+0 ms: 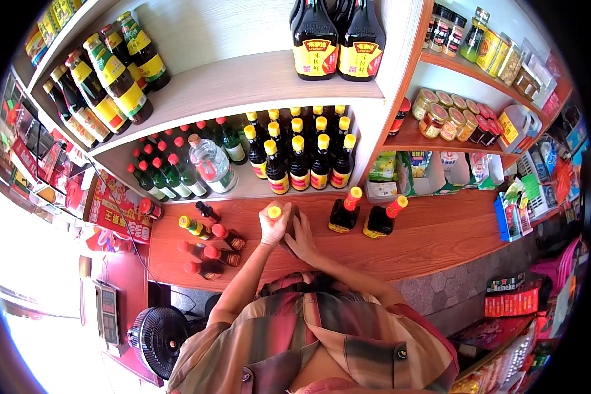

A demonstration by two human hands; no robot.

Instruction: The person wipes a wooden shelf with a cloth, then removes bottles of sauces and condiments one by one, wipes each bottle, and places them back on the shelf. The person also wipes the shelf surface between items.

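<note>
My left hand (270, 227) grips a bottle by its neck, and its yellow cap (274, 213) sticks out above my fist. My right hand (302, 239) lies against a dark brown item (291, 226) between both hands. Whether that item is a cloth or the bottle's body, I cannot tell. Right of my hands, two dark sauce bottles with red necks and yellow caps stand on the wooden counter (423, 241): a nearer-left bottle (344, 214) and a right-hand bottle (381, 220). To the left is a group of small red-capped bottles (221, 256), beside a green-and-yellow bottle (195, 227).
Behind the counter, a low shelf holds yellow-capped bottles (299, 165), a large clear plastic jug (211, 165) and green red-capped bottles (167, 177). Big soy sauce bottles (316, 54) stand above. Jars (440, 120) fill the right shelf. A black fan (160, 340) is at lower left.
</note>
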